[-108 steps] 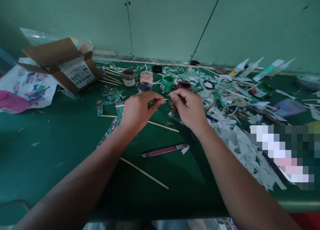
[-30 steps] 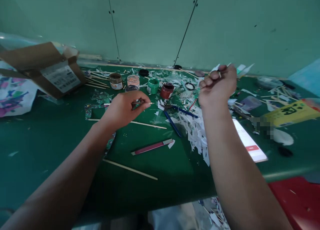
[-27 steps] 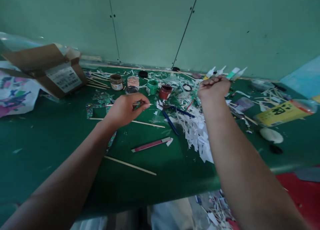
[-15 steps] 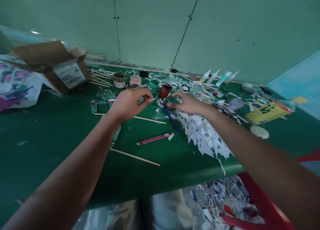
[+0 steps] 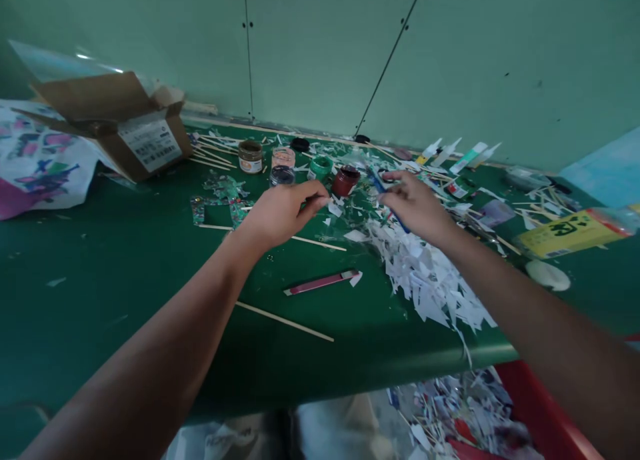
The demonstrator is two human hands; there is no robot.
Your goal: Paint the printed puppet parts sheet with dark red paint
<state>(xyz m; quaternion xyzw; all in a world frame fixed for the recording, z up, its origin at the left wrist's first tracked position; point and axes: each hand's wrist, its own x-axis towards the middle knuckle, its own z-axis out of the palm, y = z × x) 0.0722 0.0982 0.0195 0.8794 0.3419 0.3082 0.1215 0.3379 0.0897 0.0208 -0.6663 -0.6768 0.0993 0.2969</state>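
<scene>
My left hand (image 5: 280,210) is pinched shut on a short thin wooden stick above the green table (image 5: 100,273). My right hand (image 5: 415,203) is closed round a blue-handled brush (image 5: 383,190) whose tip points toward the red paint jar (image 5: 345,180). Just beyond the hands stand a green paint jar (image 5: 320,167), a pink jar (image 5: 283,157), a brown jar (image 5: 249,155) and a dark jar (image 5: 281,175). White paper scraps (image 5: 430,280) are heaped under my right forearm.
A cardboard box (image 5: 125,130) sits at the back left beside a printed sheet (image 5: 35,167). A pink strip (image 5: 320,282) and long wooden sticks (image 5: 285,321) lie near the front. Glue tubes (image 5: 460,155) and a yellow packet (image 5: 570,232) lie at the right.
My right hand came down from a raised fist at the right, reached to the blue brush on the table and picked it up. My left hand stayed pinched on its stick.
</scene>
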